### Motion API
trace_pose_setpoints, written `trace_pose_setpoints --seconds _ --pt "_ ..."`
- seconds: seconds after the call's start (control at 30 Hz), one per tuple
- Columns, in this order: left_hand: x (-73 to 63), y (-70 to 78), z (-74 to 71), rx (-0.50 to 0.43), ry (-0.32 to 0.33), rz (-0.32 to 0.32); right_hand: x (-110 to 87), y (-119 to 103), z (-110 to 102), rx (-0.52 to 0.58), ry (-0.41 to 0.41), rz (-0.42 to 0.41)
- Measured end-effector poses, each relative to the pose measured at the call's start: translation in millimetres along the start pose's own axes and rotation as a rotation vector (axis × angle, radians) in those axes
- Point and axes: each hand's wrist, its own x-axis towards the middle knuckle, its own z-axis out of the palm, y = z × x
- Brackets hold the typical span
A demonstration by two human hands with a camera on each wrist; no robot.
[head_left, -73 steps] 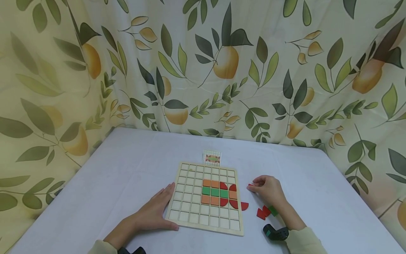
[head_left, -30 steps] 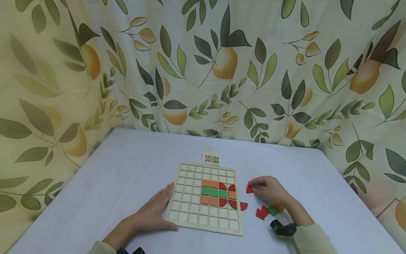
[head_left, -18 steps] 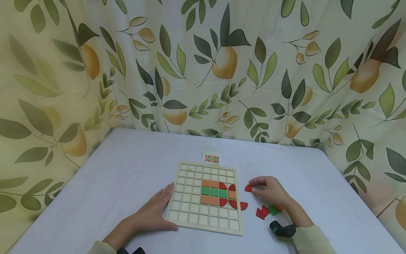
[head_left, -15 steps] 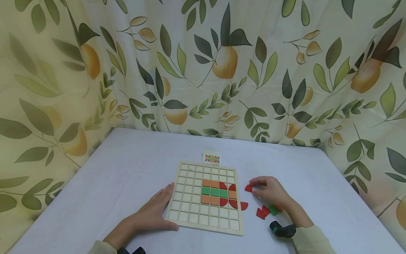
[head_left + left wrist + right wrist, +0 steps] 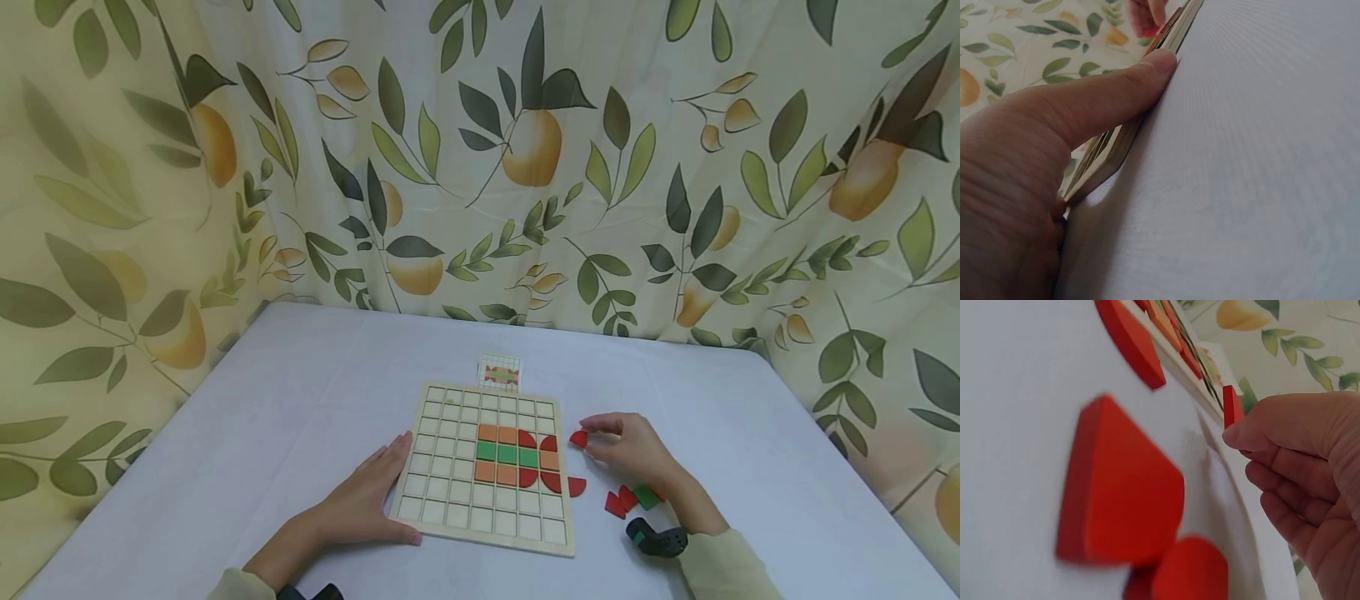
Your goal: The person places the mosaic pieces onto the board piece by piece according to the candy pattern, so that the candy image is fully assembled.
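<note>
In the head view, a square wooden grid board [image 5: 461,471] lies on the table. Orange and green squares and red rounded pieces fill some of its right-hand cells. My left hand [image 5: 363,496] rests at the board's near left corner, fingers straight along the side and thumb [image 5: 1138,78] against the front edge. Right of the board, my right hand [image 5: 633,450] pinches a red quarter-circle tile [image 5: 578,438] between thumb and fingertips. In the right wrist view the same red tile [image 5: 1230,407] stands up from the fingertips, apart from the board.
A small pattern card [image 5: 499,372] lies behind the board. By its right edge sits another red rounded tile [image 5: 576,486]. Loose red tiles [image 5: 615,505], a green square [image 5: 646,497] and a partly hidden orange piece lie near the right wrist. A patterned curtain [image 5: 480,167] hangs behind.
My right hand has turned the red tile so that more of it shows, and has shifted slightly left toward the board with it. The left hand and board stay put.
</note>
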Motion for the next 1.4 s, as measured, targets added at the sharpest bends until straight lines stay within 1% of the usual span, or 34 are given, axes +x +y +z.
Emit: trace_pose_setpoints --seconds 0.13,0.23,0.47,0.53,0.77,1.03,1.13,1.33,1.4 --pt "0.1 0.5 -0.1 -0.002 -0.004 -0.002 3.5 -8 4 -0.015 -0.016 -0.063" --pt "0.2 0.9 -0.4 -0.004 -0.008 -0.005 6.1 -12 7 -0.023 -0.016 -0.094" --pt "0.1 1.0 -0.9 -0.009 -0.008 -0.016 13.8 -25 20 0.039 -0.028 -0.109" --pt "0.2 0.8 -0.8 -0.009 -0.008 -0.017 16.3 -29 24 0.035 -0.037 -0.126" --pt "0.5 -0.2 -0.7 -0.011 -0.011 -0.016 23.7 -41 38 0.039 -0.068 -0.143" --pt "1.1 0.5 -1.2 -0.014 -0.015 -0.017 29.9 -52 50 0.039 -0.097 -0.223" --pt "1.2 0.2 -1.0 -0.004 -0.014 -0.014 32.4 -57 55 0.043 -0.117 -0.237" --pt "0.7 0.1 -1.4 -0.01 -0.009 -0.007 36.6 -68 64 0.056 -0.163 -0.309" --pt "0.4 -0.1 -1.4 -0.011 -0.01 -0.005 37.5 -71 67 0.064 -0.176 -0.316"
